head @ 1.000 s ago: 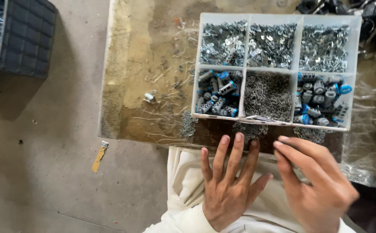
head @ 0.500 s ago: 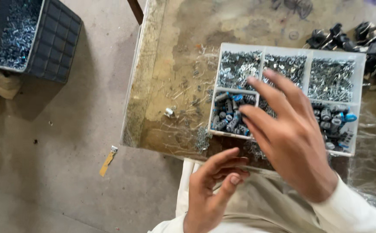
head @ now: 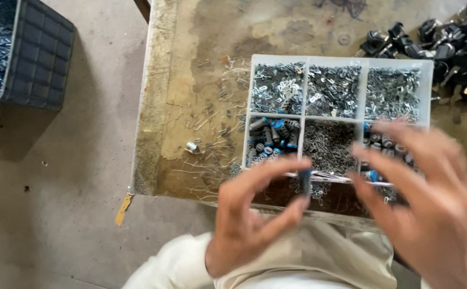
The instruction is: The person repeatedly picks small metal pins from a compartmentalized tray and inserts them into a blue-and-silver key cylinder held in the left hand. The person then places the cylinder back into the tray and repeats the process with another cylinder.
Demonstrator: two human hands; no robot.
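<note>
My left hand (head: 249,214) is raised in front of the table's near edge and pinches a small dark cylindrical part (head: 305,181) between thumb and forefinger. My right hand (head: 431,206) hovers blurred to its right with fingers spread, holding nothing, over the near right corner of a white compartment tray (head: 306,60). The tray's back three compartments hold small silvery metal pieces (head: 334,88). Its front left compartment holds dark and blue cylindrical parts (head: 270,140), the front middle one thin wire pieces (head: 328,144).
The tray rests on a worn, stained wooden table (head: 190,96) littered with wire scraps and a small metal piece (head: 192,146). Black parts (head: 442,45) pile at the back right. A dark crate (head: 24,51) of silvery pieces stands on the concrete floor (head: 57,187) at left.
My right hand has drawn back from over the tray to the near right. My left hand has risen and now pinches a small dark part. The view has shifted left.
</note>
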